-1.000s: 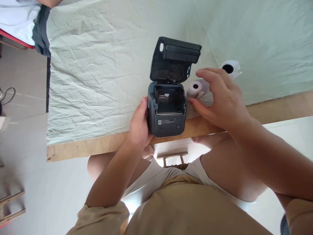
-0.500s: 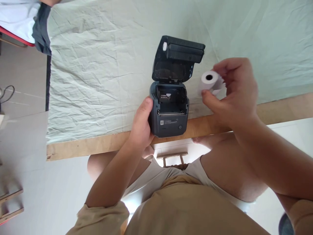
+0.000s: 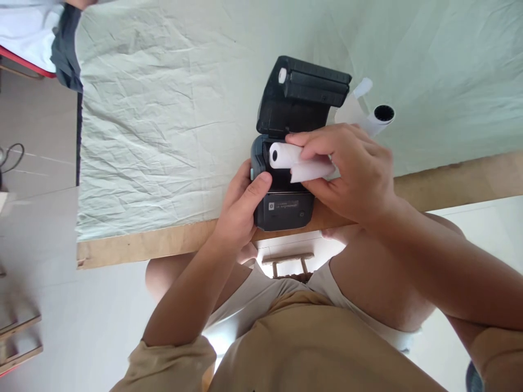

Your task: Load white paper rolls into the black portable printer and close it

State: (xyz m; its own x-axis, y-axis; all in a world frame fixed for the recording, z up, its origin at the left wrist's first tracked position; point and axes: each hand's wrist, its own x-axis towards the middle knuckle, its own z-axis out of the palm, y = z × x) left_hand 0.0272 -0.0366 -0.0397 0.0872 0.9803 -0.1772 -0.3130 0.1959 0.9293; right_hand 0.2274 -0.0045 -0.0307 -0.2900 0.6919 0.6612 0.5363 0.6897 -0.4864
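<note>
in the head view, pinching the white paper roll between right thumb and fingers, partly in the printer bay. best to seat both roll ends evenly, without creasing the loose flap. reaching in from the right, right hand bent over the bay; clasping the printer's left side, left hand below the raised lid.

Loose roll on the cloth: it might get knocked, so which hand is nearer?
Right. The right hand is close to the loose roll, on its near side, holding another roll; the left hand is farther, on the printer.
</note>
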